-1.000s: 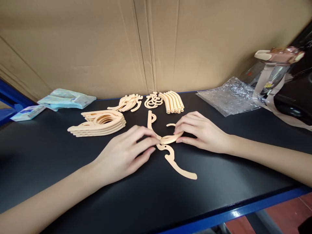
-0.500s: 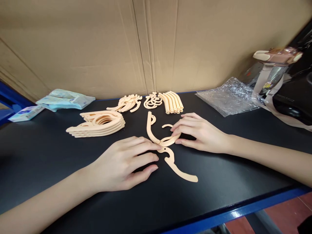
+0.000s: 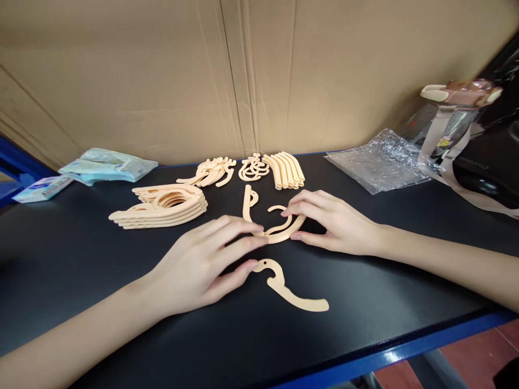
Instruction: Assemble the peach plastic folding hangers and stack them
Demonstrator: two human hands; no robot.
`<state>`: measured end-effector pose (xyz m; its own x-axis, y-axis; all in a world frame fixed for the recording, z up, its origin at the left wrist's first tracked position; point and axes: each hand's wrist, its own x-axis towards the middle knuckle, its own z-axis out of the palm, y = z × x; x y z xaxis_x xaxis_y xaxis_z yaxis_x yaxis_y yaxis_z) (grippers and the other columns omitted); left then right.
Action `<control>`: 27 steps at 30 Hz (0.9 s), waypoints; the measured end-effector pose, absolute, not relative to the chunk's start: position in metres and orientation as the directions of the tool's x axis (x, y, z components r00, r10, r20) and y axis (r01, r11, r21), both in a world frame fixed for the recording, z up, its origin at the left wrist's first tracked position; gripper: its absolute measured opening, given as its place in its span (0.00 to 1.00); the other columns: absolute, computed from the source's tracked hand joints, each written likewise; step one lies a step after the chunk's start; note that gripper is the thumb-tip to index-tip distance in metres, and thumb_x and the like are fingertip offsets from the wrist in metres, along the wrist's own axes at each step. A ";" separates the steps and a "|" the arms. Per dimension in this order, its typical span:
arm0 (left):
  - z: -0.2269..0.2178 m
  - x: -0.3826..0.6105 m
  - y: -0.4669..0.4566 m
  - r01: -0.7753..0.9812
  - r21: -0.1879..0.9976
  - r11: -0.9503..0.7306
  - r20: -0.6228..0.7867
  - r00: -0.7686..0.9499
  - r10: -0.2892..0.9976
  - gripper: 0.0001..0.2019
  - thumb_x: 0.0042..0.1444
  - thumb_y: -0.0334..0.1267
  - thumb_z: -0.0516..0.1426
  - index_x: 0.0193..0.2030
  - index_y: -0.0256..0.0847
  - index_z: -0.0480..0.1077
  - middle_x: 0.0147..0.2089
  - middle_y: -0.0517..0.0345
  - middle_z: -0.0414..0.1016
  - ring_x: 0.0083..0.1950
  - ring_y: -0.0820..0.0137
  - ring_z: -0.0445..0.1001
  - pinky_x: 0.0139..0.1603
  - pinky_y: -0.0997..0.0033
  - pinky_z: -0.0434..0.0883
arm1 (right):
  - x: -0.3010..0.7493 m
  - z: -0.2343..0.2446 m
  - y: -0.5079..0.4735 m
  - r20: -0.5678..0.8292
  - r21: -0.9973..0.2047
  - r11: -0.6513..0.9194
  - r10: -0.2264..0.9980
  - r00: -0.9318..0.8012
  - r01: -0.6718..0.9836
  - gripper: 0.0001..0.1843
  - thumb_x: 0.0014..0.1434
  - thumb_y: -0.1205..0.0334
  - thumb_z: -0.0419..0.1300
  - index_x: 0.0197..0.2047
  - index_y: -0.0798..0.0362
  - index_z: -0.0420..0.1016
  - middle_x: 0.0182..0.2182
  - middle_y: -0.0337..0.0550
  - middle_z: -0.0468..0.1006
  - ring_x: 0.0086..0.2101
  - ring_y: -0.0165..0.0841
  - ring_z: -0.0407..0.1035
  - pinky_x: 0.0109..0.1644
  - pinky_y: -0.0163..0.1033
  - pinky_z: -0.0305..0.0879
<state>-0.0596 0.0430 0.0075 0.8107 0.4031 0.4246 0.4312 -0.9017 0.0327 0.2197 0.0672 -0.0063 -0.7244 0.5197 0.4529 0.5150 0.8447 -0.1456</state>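
My right hand (image 3: 332, 221) pinches a cream plastic folding-hanger arm (image 3: 284, 236) at its right end, thumb below and fingers above. A slim S-shaped hook (image 3: 277, 208) lies along the inside of that curve, under the same fingertips. My left hand (image 3: 211, 259) rests with fingers stretched apart. Its fingertips touch the left ends of these pieces, hiding the joint, while its thumb touches the end of a loose curved arm (image 3: 304, 302) with a hole. Another arm (image 3: 246, 202) points away from me, its lower end beside my left fingertips.
Stacked cream hanger frames (image 3: 162, 213) lie at left. Behind are piles of curved arms (image 3: 213, 172), hooks (image 3: 254, 168) and straighter pieces (image 3: 284, 170). A clear plastic bag (image 3: 377, 162) and strapped bottle (image 3: 450, 116) sit right, a tissue pack (image 3: 107, 165) left. Cardboard (image 3: 162, 81) stands behind.
The loose arm has moved toward me, apart from the curved pieces, its end at my left thumb. The hook and held arm have shifted slightly, showing more of the hook.
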 end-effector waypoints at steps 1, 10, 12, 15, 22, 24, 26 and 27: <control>0.007 -0.061 0.045 0.490 0.019 -0.872 0.410 0.791 0.454 0.14 0.66 0.38 0.52 0.56 0.40 0.70 0.56 0.50 0.74 0.55 0.62 0.72 0.53 0.63 0.72 | 0.220 -0.006 0.067 0.452 -0.149 0.843 0.524 -0.722 0.518 0.16 0.65 0.57 0.58 0.52 0.57 0.70 0.46 0.49 0.75 0.45 0.36 0.70 0.51 0.41 0.63; 0.003 -0.070 0.051 0.604 0.111 -0.789 0.297 0.738 0.606 0.17 0.69 0.43 0.49 0.59 0.46 0.70 0.63 0.54 0.70 0.59 0.62 0.73 0.56 0.62 0.73 | 0.219 -0.002 0.064 0.397 -0.181 0.848 0.526 -0.752 0.498 0.13 0.66 0.55 0.57 0.49 0.54 0.73 0.48 0.44 0.79 0.46 0.34 0.72 0.52 0.43 0.58; 0.003 -0.070 0.051 0.598 0.110 -0.794 0.295 0.743 0.601 0.17 0.69 0.43 0.48 0.59 0.46 0.71 0.62 0.54 0.70 0.59 0.62 0.73 0.56 0.63 0.73 | 0.218 -0.001 0.064 0.380 -0.163 0.857 0.511 -0.771 0.488 0.17 0.66 0.53 0.57 0.52 0.55 0.73 0.52 0.46 0.78 0.51 0.35 0.71 0.55 0.44 0.57; 0.002 -0.070 0.051 0.594 0.107 -0.798 0.299 0.746 0.595 0.17 0.69 0.44 0.48 0.58 0.46 0.71 0.62 0.54 0.71 0.59 0.63 0.73 0.56 0.63 0.73 | 0.218 -0.001 0.065 0.364 -0.157 0.871 0.490 -0.792 0.466 0.20 0.66 0.52 0.57 0.56 0.55 0.70 0.56 0.48 0.75 0.56 0.37 0.67 0.60 0.45 0.54; 0.003 -0.070 0.051 0.579 0.117 -0.807 0.315 0.749 0.583 0.17 0.69 0.42 0.49 0.58 0.46 0.71 0.61 0.54 0.71 0.58 0.63 0.73 0.56 0.64 0.74 | 0.218 0.001 0.065 0.382 -0.177 0.881 0.472 -0.795 0.438 0.18 0.66 0.51 0.57 0.52 0.55 0.72 0.48 0.47 0.79 0.51 0.37 0.70 0.62 0.48 0.54; 0.002 -0.070 0.051 0.571 0.114 -0.813 0.322 0.753 0.574 0.16 0.68 0.42 0.49 0.58 0.46 0.71 0.61 0.53 0.71 0.58 0.63 0.73 0.55 0.64 0.74 | 0.218 0.001 0.065 0.373 -0.180 0.885 0.466 -0.802 0.430 0.18 0.66 0.51 0.56 0.52 0.55 0.72 0.48 0.46 0.79 0.51 0.37 0.70 0.64 0.50 0.51; 0.002 -0.071 0.051 0.570 0.115 -0.814 0.321 0.754 0.573 0.16 0.68 0.42 0.49 0.58 0.46 0.71 0.61 0.53 0.71 0.58 0.63 0.73 0.55 0.63 0.74 | 0.218 0.001 0.065 0.372 -0.183 0.887 0.463 -0.805 0.425 0.18 0.67 0.51 0.56 0.52 0.54 0.71 0.48 0.46 0.79 0.52 0.37 0.70 0.65 0.50 0.50; 0.002 -0.071 0.052 0.569 0.116 -0.814 0.323 0.753 0.573 0.16 0.68 0.42 0.49 0.58 0.46 0.71 0.61 0.53 0.71 0.58 0.63 0.73 0.55 0.63 0.74 | 0.218 0.001 0.065 0.371 -0.183 0.888 0.461 -0.807 0.423 0.18 0.67 0.51 0.56 0.52 0.54 0.71 0.49 0.46 0.79 0.52 0.37 0.70 0.65 0.50 0.50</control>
